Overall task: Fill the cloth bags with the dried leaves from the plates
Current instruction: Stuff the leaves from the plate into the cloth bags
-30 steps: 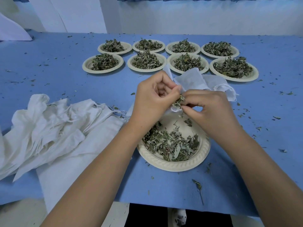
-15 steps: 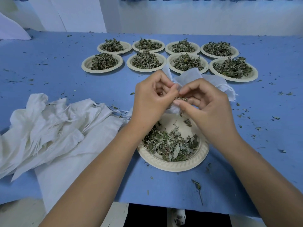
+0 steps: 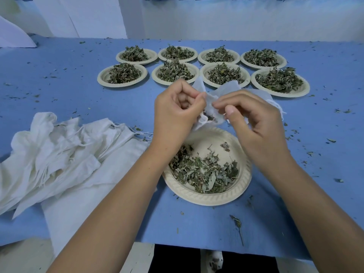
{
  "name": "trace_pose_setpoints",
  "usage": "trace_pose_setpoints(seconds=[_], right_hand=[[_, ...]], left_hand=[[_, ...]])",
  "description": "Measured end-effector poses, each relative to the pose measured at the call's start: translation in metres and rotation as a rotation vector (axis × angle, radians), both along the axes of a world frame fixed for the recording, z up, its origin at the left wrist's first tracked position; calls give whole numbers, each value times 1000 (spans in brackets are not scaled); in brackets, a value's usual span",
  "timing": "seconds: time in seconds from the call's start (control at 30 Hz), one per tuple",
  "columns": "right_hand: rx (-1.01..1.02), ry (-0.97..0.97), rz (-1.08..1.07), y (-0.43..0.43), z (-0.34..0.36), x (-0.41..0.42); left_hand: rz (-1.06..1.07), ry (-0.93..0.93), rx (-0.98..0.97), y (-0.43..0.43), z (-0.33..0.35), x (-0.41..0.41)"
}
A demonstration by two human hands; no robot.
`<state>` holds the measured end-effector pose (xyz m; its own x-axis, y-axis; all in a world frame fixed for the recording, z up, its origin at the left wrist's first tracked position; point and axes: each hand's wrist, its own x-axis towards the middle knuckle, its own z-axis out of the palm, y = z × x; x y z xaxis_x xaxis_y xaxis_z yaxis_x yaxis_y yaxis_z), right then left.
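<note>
1. L hand (image 3: 175, 113): fingers curled, pinches cloth bag (image 3: 211, 115) at mouth's 9 o'clock edge.
2. R hand (image 3: 254, 123): thumb & forefinger pinch the 3 o'clock edge.
3. Bag is held over near plate (image 3: 206, 200), at its 12 o'clock rim; leaves (image 3: 204, 172) lie in plate.
4. Spare bags (image 3: 59, 154) heaped at 9 o'clock; eight full plates (image 3: 122, 84) at 12.

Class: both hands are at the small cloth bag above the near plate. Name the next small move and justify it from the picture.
Probably the right hand should drop to the near plate and pinch more dried leaves: the left hand holds the cloth bag over it, few leaves show in its mouth, and the right hand seems empty.
</note>
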<state>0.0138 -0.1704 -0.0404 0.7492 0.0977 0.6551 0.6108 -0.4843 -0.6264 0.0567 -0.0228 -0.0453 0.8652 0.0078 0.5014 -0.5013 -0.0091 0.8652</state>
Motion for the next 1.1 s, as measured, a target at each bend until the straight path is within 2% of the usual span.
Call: trace_pose_setpoints(seconds=[0.1, 0.2, 0.23, 0.3, 0.4, 0.43, 0.5, 0.6, 0.67, 0.73, 0.83, 0.93, 1.0, 1.1], right_hand=[[-183, -36, 18, -1, 3, -3], [-484, 93, 65, 5, -4, -3], [-516, 131, 86, 7, -5, -2], [-353, 174, 102, 5, -1, -2], [244, 204, 25, -11, 9, 0], [315, 225, 12, -19, 13, 1], [226, 397, 158, -26, 18, 0], [-110, 793, 442, -18, 13, -6], [-255, 892, 484, -10, 7, -7], [-240, 892, 433, -8, 4, -6], [-262, 743, 307, -10, 3, 0], [-446, 638, 285, -12, 1, 2], [-586, 649, 319, -10, -2, 3], [-616, 609, 280, -5, -6, 5]], left_hand=[[22, 28, -56, 2, 0, 3], [-56, 2, -7, 1, 1, 0], [-77, -4, 19, 0, 0, -2], [-81, 1, 39, 0, 1, -2], [-5, 27, -22, 2, 2, 0], [17, 37, -52, 4, 2, 1], [43, 49, -82, 4, 3, 2], [47, 53, -77, 2, 3, 1], [50, 51, -77, 2, 3, 1], [54, 47, -78, 3, 3, 2], [49, 52, -78, 3, 4, 1], [46, 50, -69, 2, 4, 1], [46, 48, -63, 2, 4, 1], [47, 44, -62, 3, 3, 1]])
